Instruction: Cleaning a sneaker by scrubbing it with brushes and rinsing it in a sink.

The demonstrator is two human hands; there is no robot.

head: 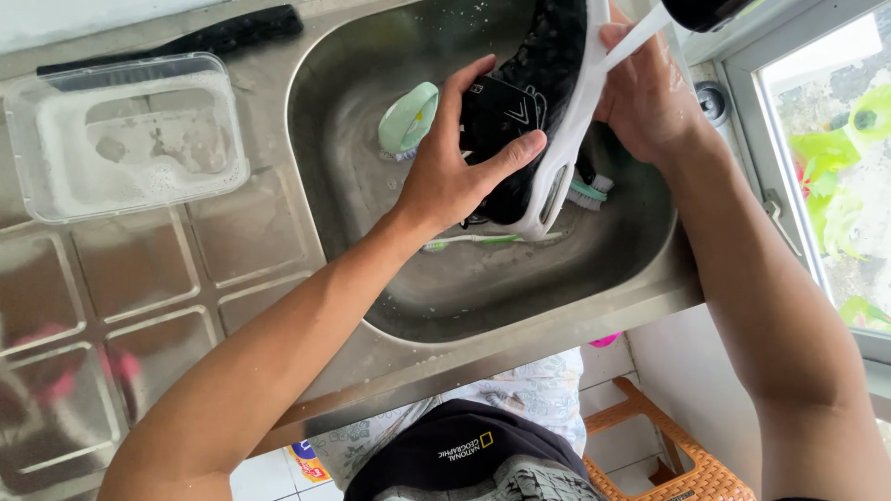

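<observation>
Far out past my left hand point(455, 172), a clear rectangular plastic tub point(125, 134) of cloudy, soapy water sits on the ribbed steel drainboard point(139, 306), with a long black brush point(209, 37) lying just beyond it. Nearer, the rounded steel sink point(464, 288) is wet and flecked with suds. A pale green oval brush point(406, 119) rests in the basin just beside my left fingers. My left hand is wrapped around the black mesh shoe point(534, 70), fingers curled over its upper and thumb pressed along the side, close to the smooth white sole point(568, 139). Under that hand, on the sink floor, lie a thin green-and-white toothbrush point(483, 240) and a green-handled brush point(589, 190), partly hidden by the shoe. My right hand point(650, 97) grips the sole edge from the far side, fingers closed against it, while a white stream of water point(636, 39) runs from the dark tap point(701, 11) over my knuckles. Beyond my right arm, a window frame point(789, 195) shows green leaves.
</observation>
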